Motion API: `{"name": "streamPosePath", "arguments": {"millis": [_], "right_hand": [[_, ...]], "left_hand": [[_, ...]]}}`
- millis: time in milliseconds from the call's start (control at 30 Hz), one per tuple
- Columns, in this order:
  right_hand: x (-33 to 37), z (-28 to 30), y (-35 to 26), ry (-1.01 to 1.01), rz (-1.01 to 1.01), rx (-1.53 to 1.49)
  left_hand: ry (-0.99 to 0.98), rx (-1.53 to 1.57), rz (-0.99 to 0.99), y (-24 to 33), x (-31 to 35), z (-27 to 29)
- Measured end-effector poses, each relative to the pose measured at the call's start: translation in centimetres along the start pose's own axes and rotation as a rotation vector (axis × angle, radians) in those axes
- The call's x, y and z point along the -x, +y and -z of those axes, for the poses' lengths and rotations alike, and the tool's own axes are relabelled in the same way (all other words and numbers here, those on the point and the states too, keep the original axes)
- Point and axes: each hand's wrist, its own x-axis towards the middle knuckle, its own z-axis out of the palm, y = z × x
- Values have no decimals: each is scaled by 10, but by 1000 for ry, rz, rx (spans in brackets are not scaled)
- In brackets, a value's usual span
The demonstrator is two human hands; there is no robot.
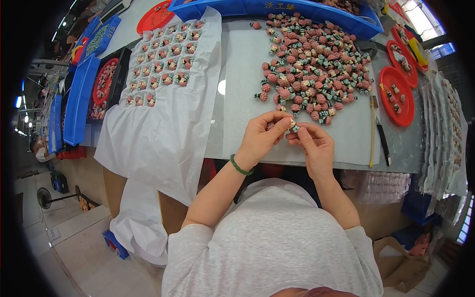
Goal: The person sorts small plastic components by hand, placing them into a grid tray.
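Note:
Near the front edge of the table, my left hand (263, 134) and my right hand (315, 145) meet around one small figurine (294, 125). Fingertips of both hands are closed on it; its pale face and grey-green body show between them. A bit of pink shows by my left fingers, too small to make out. Just beyond my hands spreads a big loose pile of similar figurines (316, 69) with bumpy pink tops, on a whitish sheet (245, 84). To the left, a tray (166, 64) lined with thin white paper (148, 128) has figurines seated in rows of compartments.
Red round dishes (397, 115) with a few pieces stand at the right. A yellow stick (372, 133) and a dark slim tool (384, 143) lie right of the pile. Blue bins (277, 7) line the back; stacked clear trays (443, 133) stand far right.

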Motion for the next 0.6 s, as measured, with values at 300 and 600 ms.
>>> {"name": "streamPosePath", "arguments": {"millis": [300, 600], "right_hand": [[5, 1, 6, -40, 204, 191], [2, 7, 1, -114, 667, 676]], "left_hand": [[-100, 90, -8, -4, 2, 3], [-187, 392, 32, 4, 11, 7]]}}
